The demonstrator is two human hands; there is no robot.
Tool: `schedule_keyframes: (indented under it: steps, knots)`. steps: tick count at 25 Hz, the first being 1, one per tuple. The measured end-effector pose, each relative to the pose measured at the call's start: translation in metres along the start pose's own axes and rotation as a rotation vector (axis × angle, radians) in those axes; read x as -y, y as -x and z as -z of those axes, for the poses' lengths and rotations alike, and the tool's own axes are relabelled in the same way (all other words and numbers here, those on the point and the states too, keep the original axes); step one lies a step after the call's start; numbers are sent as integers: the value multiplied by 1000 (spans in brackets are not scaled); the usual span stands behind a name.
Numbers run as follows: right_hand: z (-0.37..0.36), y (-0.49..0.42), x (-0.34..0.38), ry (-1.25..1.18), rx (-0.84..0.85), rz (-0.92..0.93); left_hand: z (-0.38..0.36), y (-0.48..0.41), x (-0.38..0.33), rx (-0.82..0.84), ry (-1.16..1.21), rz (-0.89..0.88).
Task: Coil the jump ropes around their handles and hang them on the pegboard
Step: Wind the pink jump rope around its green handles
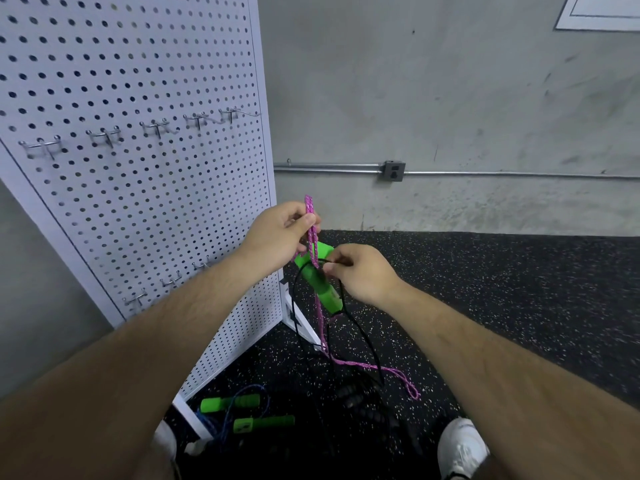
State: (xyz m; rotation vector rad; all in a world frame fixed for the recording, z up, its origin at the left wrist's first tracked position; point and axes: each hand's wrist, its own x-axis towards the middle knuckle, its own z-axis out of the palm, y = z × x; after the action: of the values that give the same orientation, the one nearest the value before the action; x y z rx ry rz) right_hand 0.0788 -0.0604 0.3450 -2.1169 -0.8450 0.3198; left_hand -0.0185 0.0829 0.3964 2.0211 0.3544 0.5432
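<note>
At our feet lie two green handles (230,403) on one blue rope (223,426). Higher up, our left hand (277,233) pinches one pink rope (322,327) between thumb and fingers, and our right hand (360,275) pinches one black rope (360,337). A third green handle (318,282) hangs between them. Beyond stands one pegboard (138,209) with eight hooks (104,135).

green handle (323,299) half behind right hand (360,275), pegboard (138,202) top cut off

Both forearms (145,344) are bare and lightly haired. The right sneaker (462,446) is white and laced. The left sneaker (167,441) is white too.
</note>
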Motion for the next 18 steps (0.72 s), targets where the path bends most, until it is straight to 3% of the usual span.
schedule_keyframes:
  steps: [5, 8, 18]
  knots:
    - [6, 1, 6, -299, -44, -135, 1, 0, -3, -48, -33, 21]
    - [8, 4, 14, -512, -17, -157, -1, 0, 4, 16, -2, 77]
    - [16, 4, 18, -649, 3, -148, -1, 1, 7, 58, -31, 147]
